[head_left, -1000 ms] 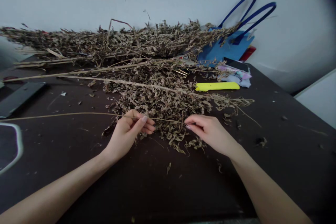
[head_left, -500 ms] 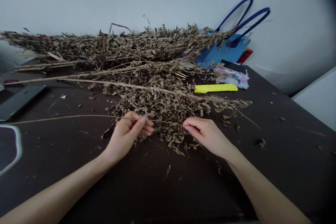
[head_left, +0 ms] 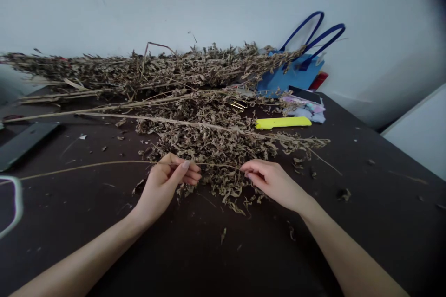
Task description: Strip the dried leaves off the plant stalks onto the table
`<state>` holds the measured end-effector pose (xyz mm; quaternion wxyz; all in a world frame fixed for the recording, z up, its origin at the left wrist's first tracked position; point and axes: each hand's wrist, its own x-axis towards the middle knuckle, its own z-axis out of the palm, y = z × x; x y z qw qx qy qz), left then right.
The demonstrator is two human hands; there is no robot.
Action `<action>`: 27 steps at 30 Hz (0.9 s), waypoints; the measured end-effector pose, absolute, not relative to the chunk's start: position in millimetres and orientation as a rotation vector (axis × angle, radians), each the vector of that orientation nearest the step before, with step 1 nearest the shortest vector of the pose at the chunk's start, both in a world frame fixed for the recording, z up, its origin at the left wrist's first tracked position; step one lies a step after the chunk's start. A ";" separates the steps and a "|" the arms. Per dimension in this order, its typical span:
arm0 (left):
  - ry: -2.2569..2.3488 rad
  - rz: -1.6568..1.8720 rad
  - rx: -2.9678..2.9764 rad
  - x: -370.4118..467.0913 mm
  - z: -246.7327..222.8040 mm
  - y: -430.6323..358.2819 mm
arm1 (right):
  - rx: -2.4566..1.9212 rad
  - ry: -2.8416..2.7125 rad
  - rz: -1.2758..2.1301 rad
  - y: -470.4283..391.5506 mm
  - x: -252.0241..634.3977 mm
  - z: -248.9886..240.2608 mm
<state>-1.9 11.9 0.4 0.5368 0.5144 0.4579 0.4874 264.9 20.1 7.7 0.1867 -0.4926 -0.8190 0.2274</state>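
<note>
We see a single thin dried stem (head_left: 97,164), tan, bare along its visible left length and slightly bowed, running from the left edge to the centre of the frame. Left hand (head_left: 162,181), centre-left, pinches it between thumb and fingers; right hand (head_left: 275,183), right of centre, has its fingertips closed on the stem's right-hand stretch. Beneath and behind, we note a heap of crumpled brown leaves (head_left: 209,144) on the dark table (head_left: 209,250), with a thicker stalk (head_left: 167,120) lying across it. Across the upper part of the frame lies a dense bundle of dried plants (head_left: 167,67), its right end overlapping a blue bag (head_left: 282,76) with dark blue handles. Gold scissor handles (head_left: 239,106) show at the heap's far edge, the rest hidden by plant matter. Right of them: a bright yellow tool (head_left: 283,122) and a pastel cloth (head_left: 306,109). At left, a dark flat slab (head_left: 28,141).
</note>
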 end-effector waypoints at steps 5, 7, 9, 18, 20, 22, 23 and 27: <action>1.101 1.170 1.205 -2.5 -0.8 13.3 | -1.413 -2.283 0.707 20.5 268.9 9.6; 1.108 1.164 1.202 -2.4 -0.7 13.8 | -1.422 -2.279 0.744 20.5 269.7 12.1; 1.112 1.158 1.200 -2.3 -0.5 14.1 | -1.439 -2.280 0.762 20.5 270.2 14.0; 1.126 1.159 1.188 -0.8 2.1 13.7 | -1.459 -2.258 0.690 22.7 274.2 12.3; 1.123 1.153 1.189 -1.0 1.6 13.6 | -1.454 -2.256 0.672 23.1 274.9 11.9; 1.118 1.150 1.190 -1.2 1.3 13.3 | -1.438 -2.262 0.650 23.4 275.1 11.8; 1.115 1.149 1.188 -1.2 1.4 13.1 | -1.431 -2.266 0.634 23.5 275.0 11.8; 1.120 1.139 1.180 -1.2 2.1 12.2 | -1.410 -2.280 0.555 23.8 273.9 11.7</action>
